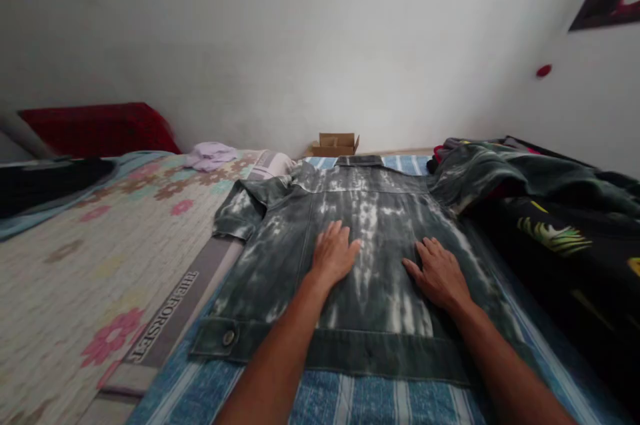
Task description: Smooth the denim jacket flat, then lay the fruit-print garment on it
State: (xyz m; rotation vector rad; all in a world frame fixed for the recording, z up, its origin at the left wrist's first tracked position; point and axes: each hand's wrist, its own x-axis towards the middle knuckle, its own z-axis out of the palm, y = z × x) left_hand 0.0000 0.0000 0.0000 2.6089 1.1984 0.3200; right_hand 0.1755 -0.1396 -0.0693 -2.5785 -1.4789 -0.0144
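A dark green-grey denim jacket (370, 231) with pale bleached streaks lies back side up, its collar pointing toward the wall and its buttoned waistband nearest me. Flat on the middle of its back rests my left hand (334, 253), fingers extended. My right hand (440, 271) lies on the jacket farther right, fingers spread and thumb pointing left. Neither hand grips anything. The left sleeve is folded over on itself, while the right sleeve stretches across a clothes pile. Beneath the jacket is a blue and white striped cloth (345, 398).
On the left spreads a floral bedspread (125, 265) with a crumpled lilac cloth (211, 155) and dark clothing (50, 181). A clothes pile (555, 245) rises at right. Near the wall sit a cardboard box (336, 143) and a red object (100, 130).
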